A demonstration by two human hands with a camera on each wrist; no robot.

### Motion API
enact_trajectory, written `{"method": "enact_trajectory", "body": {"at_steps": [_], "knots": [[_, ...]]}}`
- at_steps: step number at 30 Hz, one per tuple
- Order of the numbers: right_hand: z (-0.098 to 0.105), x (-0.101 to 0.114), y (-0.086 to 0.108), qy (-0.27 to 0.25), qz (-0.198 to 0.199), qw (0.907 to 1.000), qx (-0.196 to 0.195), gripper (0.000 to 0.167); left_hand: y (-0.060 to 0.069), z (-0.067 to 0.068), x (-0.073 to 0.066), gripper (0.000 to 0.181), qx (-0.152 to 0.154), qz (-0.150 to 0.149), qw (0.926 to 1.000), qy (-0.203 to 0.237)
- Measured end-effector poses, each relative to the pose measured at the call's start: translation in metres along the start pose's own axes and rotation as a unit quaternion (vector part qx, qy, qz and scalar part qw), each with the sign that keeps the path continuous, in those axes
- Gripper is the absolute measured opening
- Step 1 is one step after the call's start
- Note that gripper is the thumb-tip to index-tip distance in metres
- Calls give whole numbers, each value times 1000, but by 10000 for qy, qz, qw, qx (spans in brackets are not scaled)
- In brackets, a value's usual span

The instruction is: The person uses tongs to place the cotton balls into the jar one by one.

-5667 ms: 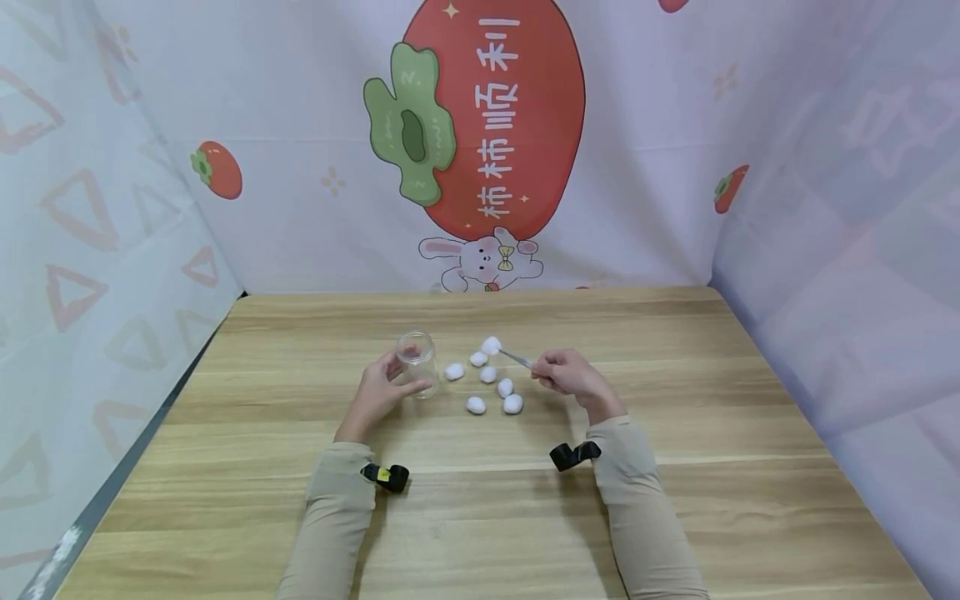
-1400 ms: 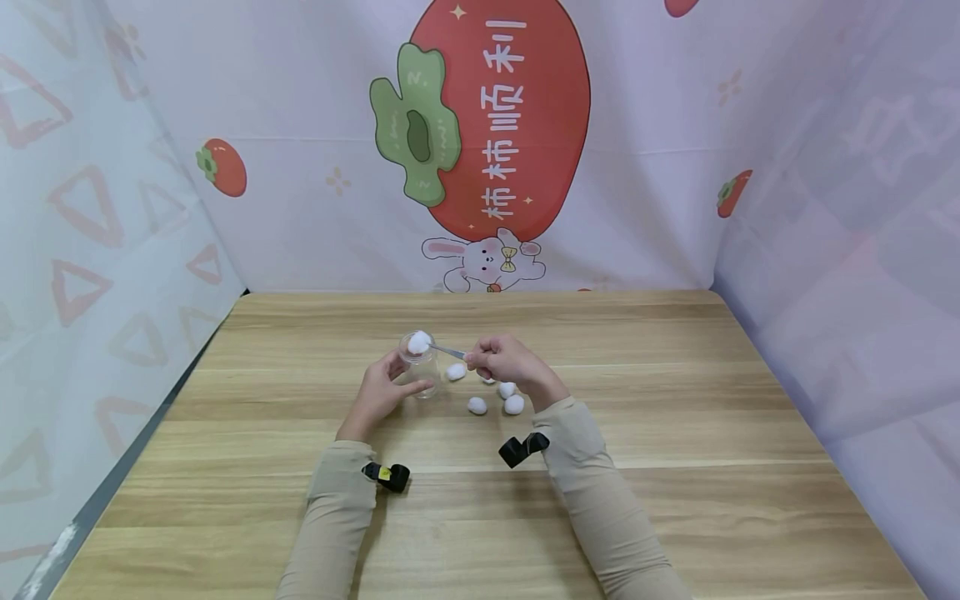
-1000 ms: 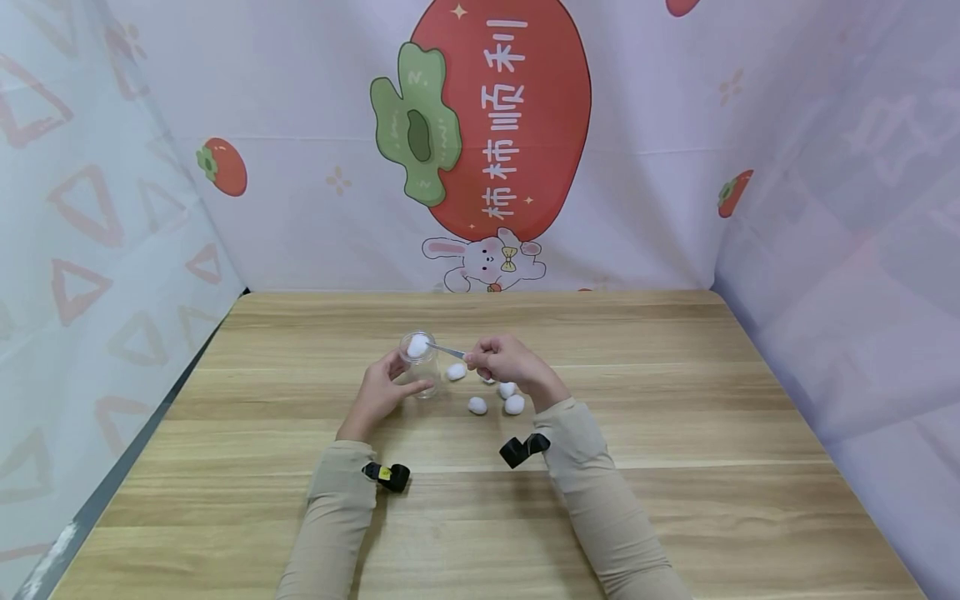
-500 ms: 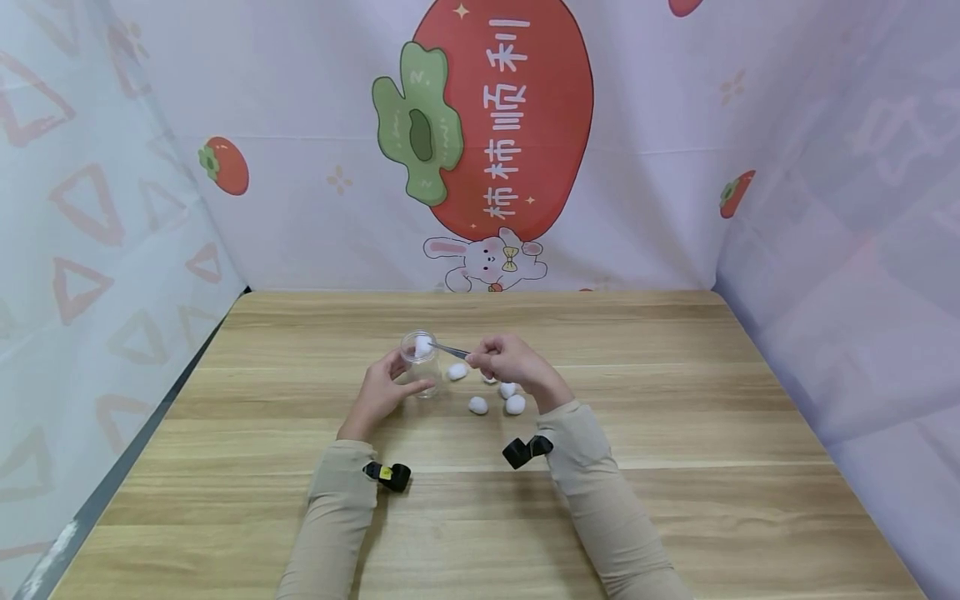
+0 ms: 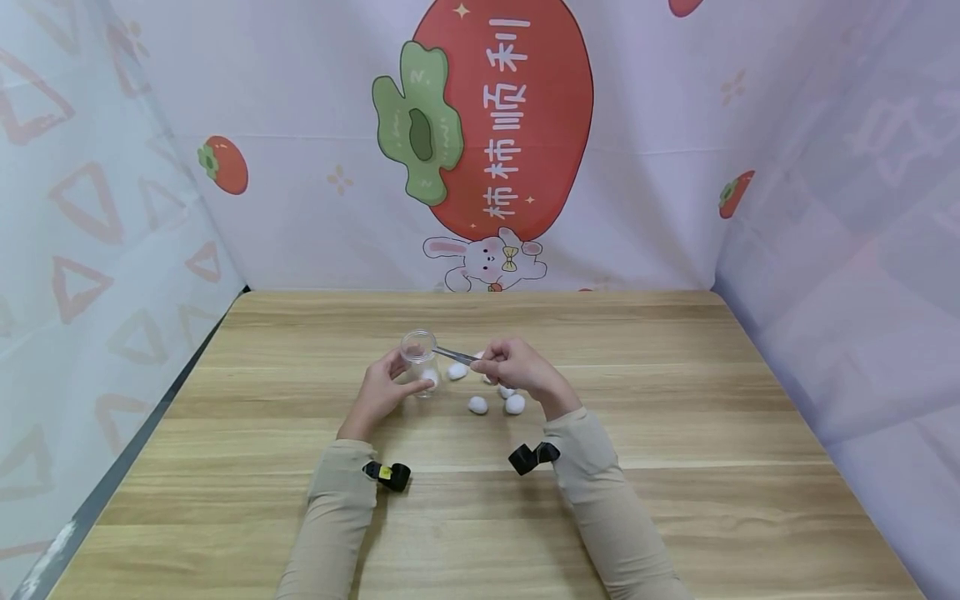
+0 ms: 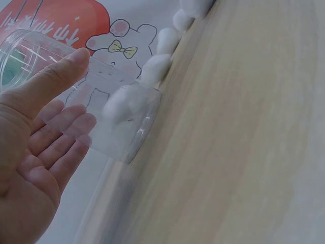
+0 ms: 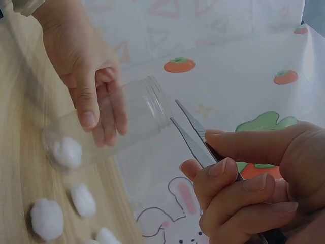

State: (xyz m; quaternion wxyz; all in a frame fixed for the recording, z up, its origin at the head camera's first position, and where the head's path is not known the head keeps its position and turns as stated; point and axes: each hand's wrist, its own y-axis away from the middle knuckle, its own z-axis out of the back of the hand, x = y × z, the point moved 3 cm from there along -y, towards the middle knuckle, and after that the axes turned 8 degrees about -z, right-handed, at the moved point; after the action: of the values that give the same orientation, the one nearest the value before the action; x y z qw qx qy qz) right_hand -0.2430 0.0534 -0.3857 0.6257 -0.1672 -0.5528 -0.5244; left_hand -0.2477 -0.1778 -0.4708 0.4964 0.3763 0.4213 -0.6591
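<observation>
My left hand (image 5: 378,396) grips a clear, lidless jar (image 5: 420,354) that stands upright on the table, thumb on the near side and fingers behind. One white cotton ball (image 7: 67,152) lies at the jar's bottom, seen through the wall in the right wrist view. My right hand (image 5: 521,368) pinches metal tweezers (image 5: 456,356), whose tips are parted beside the jar's mouth with nothing between them. Several more white balls (image 5: 477,405) lie on the table to the right of the jar, some partly hidden under my right hand.
The wooden table (image 5: 480,517) reaches back to a white printed curtain (image 5: 300,225), with more curtain on the left and right sides. A small black camera is strapped at each wrist, over the beige sleeves.
The cotton ball held by the tweezers in the jar's mouth has dropped to the jar's bottom. The tweezers have parted and drawn slightly right, out of the mouth. My left hand stays put.
</observation>
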Motion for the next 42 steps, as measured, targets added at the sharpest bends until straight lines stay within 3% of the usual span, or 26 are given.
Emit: {"method": "enact_trajectory", "body": {"at_steps": [8,15,38,40,42], "knots": [[2,-3,1,-121,88,9999,49,20,2,1,-4,72,-21,48,10000,20],[5,-9,1,-318,-114,9994,-17,18,1,0,-2,72,-28,45,10000,-9],[19,-32,7,-164,-197,9995,-163,24,0,0,3,79,60,129,9999,-56],[20,-34,7,-156,-229,9995,-175,27,1,0,2,80,59,128,9999,-80],[21,-37,6,-174,-227,9994,-175,28,3,1,-9,78,90,138,9998,-90]]}}
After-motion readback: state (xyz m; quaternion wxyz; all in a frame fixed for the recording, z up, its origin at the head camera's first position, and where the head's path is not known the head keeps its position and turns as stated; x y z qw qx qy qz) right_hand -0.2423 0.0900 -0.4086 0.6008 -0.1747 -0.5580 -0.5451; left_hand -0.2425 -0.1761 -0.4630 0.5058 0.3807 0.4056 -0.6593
